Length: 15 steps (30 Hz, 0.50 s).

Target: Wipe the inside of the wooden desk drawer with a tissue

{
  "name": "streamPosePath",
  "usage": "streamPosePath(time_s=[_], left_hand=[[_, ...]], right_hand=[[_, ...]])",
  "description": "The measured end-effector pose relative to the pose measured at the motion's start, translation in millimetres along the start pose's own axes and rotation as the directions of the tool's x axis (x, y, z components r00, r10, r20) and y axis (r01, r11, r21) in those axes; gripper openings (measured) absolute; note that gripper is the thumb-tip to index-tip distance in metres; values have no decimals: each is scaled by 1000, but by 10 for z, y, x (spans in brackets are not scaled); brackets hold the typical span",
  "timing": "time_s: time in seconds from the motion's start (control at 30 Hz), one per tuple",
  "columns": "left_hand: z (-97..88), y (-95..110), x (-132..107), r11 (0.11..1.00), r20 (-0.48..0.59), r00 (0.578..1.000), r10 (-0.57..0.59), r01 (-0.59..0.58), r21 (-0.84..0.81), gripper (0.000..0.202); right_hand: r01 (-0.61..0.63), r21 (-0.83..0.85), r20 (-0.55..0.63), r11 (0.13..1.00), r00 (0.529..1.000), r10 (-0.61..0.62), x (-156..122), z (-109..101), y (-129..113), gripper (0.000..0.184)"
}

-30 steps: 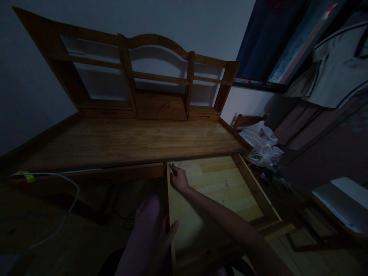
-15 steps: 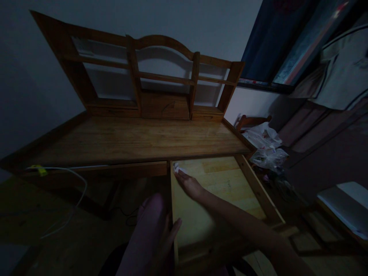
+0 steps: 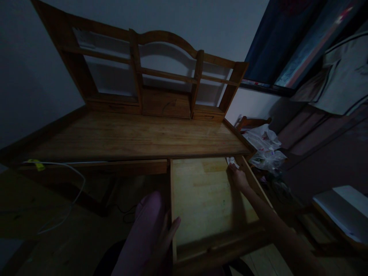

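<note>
A wooden drawer (image 3: 201, 199) with a pale bottom is pulled out of the desk, and nothing lies loose in it. My right hand (image 3: 239, 178) is at its far right corner, closed on a crumpled white wipe (image 3: 232, 162) pressed against the drawer's bottom. Whether the wipe is cloth or paper cannot be made out. At the near left, my left hand (image 3: 170, 234) holds the drawer's left side wall, one digit over the rim and the others outside in shadow.
The wooden desk (image 3: 149, 136) carries a shelf unit (image 3: 135, 69) at its back. A white cable (image 3: 82, 188) hangs at the left. My knee (image 3: 151, 209) is beside the drawer. Plastic bags (image 3: 263, 138) are right of the desk, and a white flat object (image 3: 345, 209) lies farther right.
My right hand has swept the white wipe from the drawer's far left corner across to the far right corner. My left hand has stayed on the drawer's left side.
</note>
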<state>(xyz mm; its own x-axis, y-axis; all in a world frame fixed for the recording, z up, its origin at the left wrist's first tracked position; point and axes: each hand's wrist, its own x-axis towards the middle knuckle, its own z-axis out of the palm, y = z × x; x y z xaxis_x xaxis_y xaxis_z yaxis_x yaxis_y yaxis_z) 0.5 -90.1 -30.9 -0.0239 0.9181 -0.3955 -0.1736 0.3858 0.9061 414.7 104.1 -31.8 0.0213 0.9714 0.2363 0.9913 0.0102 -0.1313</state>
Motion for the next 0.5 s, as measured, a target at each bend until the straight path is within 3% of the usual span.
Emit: streamPosePath(time_s=[0.1,0.2,0.37,0.5], left_hand=[[-3,-32,36,1000,-2,1000,9,-9,7,76],[-67,-82,9,1000,27,1000,-8,8,1,70],[-225,-149,-106,1000,93,996,8,-8,-3,71],[-133,-140,-33,1000,61,998,15,-13,-24,65]], right_hand=[[-68,-56,-11,996,998,67,-172,-52,192,65],[-118,-101,-11,988,993,117,-266,-50,177,65],[-181,-140,0,973,983,183,-296,2,-64,50],[-138,-111,-15,984,990,137,-321,61,-385,49]])
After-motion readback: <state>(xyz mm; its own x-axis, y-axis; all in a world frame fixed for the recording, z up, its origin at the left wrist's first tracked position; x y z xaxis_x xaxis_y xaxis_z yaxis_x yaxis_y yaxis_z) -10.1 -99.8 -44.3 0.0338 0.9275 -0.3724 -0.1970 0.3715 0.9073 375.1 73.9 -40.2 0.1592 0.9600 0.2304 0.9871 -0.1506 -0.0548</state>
